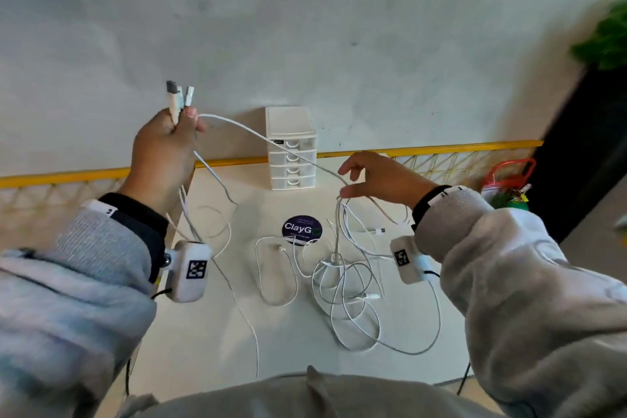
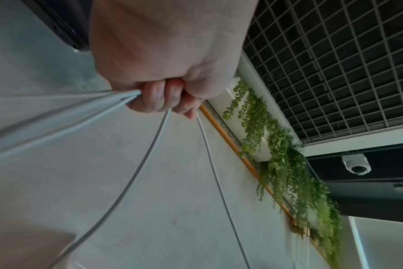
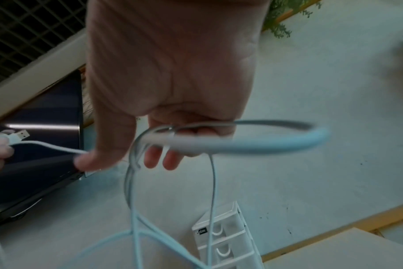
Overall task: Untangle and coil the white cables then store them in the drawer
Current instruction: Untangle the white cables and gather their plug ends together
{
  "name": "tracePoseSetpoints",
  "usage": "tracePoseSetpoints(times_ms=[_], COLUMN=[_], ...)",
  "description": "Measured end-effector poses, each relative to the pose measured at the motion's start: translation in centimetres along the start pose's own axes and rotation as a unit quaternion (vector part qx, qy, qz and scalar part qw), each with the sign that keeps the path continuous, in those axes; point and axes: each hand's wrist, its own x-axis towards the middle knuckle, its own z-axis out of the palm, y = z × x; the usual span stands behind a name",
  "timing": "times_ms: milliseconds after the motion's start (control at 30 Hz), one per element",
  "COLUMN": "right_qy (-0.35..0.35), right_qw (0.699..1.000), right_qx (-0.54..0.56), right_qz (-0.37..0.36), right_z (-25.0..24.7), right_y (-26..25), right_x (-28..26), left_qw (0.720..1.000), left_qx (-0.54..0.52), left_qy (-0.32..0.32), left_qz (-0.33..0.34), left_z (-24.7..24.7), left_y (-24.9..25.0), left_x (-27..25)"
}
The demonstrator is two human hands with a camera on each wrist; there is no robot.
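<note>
Here the left hand [image 1: 166, 146] clenches several USB plug ends [image 1: 178, 95]; the right hand [image 1: 376, 176] pinches one strand [image 1: 271, 141]. Ideally it slides along this strand, lifting it free of the tangle [image 1: 346, 288].

Pale grey wall [image 1: 305, 27] behind white surface [image 1: 210, 332]; yellow rail [image 1: 441, 149] along its base; hanging greenery [image 2: 288, 163]; dark grid ceiling [image 2: 334, 63].

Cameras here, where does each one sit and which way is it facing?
Head: on the head, looking down at the table; left hand, right hand and sleeves show.
Left wrist: looks up along the left hand at wall and ceiling grid.
Right wrist: looks along the right hand toward the wall.
Shared: head and right wrist both show the white cables and drawer unit.
</note>
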Motion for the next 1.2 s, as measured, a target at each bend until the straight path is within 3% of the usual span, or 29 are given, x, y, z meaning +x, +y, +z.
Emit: tracePoseSetpoints(times_ms=[100,233,367,600,667,767,967,1033,1200], right_qy=[0.015,0.069,0.109,0.08,0.063,0.043,0.045,0.051,0.03], right_qw=[0.999,0.99,0.979,0.969,0.972,0.973,0.97,0.97,0.956], right_qx=[-0.022,0.107,0.164,0.233,0.224,0.222,0.232,0.231,0.281], right_qz=[0.03,0.059,0.057,0.001,-0.019,-0.044,-0.061,-0.063,-0.082], right_z=[-0.4,-0.6,-0.5,-1.7,-1.8,-1.9,-2.4,-2.7,-3.1], right_y=[1.2,3.3,3.6,1.8,0.6,-1.0,-2.2,-1.7,-0.3], right_x=[-0.5,-1.3,-1.3,-0.9,-0.7,-0.4,0.0,-0.2,-1.1], left_qw=[0.999,0.998,0.995,0.992,0.996,0.989,0.941,0.926,0.92], left_qx=[-0.014,-0.004,0.028,0.121,0.092,0.047,-0.091,-0.112,-0.114], left_qy=[0.032,0.041,0.026,0.011,-0.021,-0.137,-0.323,-0.355,-0.362], left_qz=[-0.017,-0.053,-0.096,-0.025,0.006,0.008,-0.048,-0.066,-0.097], left_z=[-1.6,-2.4,-1.6,1.1,2.9,6.4,10.5,10.8,10.9], left_y=[-1.1,-3.2,-4.8,-3.9,-2.6,-0.3,0.9,0.8,0.9], left_x=[1.6,2.5,2.2,0.5,-0.4,-2.5,-5.2,-5.2,-5.1])
